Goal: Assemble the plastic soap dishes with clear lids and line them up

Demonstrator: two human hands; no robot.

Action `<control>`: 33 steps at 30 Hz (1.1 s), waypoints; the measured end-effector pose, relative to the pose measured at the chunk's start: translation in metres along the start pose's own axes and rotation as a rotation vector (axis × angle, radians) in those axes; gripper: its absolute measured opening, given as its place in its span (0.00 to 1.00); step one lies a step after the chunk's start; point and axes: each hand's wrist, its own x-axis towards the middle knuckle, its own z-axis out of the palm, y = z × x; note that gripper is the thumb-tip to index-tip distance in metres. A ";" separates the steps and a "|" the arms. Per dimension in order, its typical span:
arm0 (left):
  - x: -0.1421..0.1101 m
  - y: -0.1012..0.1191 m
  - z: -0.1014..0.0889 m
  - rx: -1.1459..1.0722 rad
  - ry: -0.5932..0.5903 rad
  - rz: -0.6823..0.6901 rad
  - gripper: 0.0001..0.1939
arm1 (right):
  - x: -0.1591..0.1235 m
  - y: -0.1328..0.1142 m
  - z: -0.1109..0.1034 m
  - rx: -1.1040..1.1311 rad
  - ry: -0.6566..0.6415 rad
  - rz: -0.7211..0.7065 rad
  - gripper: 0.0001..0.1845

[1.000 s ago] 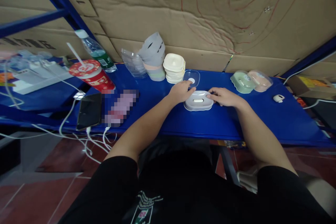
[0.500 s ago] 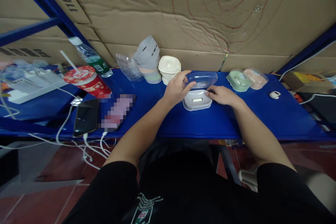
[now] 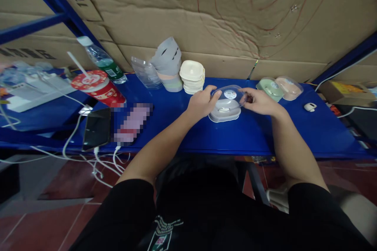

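A clear plastic lid (image 3: 219,93) with a round white sticker is held tilted over a pale grey-white soap dish (image 3: 225,119) on the blue table. My left hand (image 3: 203,102) grips the lid's left edge between thumb and fingers. At its right edge, my right hand (image 3: 255,101) also pinches the lid, its fingertips partly hidden. Beyond my right hand sit a green lidded dish (image 3: 269,88) and a pink lidded dish (image 3: 289,88), touching each other. Just behind my left hand stands a stack of cream-coloured pieces (image 3: 192,76).
Stacked grey, peach and green pieces (image 3: 171,66) stand beside clear lids (image 3: 143,72) at the back. Leftward are a red cup (image 3: 100,88), a bottle (image 3: 108,66), a dark phone (image 3: 96,129) and cables. A white earbud case (image 3: 310,107) lies at right.
The clear lid has come down and forward over the soap dish, from more upright behind it. My right hand has moved from the dish's rim to the lid's right edge.
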 end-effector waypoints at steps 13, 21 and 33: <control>-0.005 -0.003 0.002 0.374 -0.209 0.035 0.27 | 0.001 -0.005 0.002 -0.134 -0.280 0.064 0.36; -0.005 -0.004 0.003 0.412 -0.217 0.024 0.29 | 0.002 -0.008 0.004 -0.165 -0.252 0.062 0.37; 0.003 -0.011 0.010 0.338 -0.198 0.029 0.32 | -0.002 0.001 0.011 -0.267 -0.146 -0.049 0.68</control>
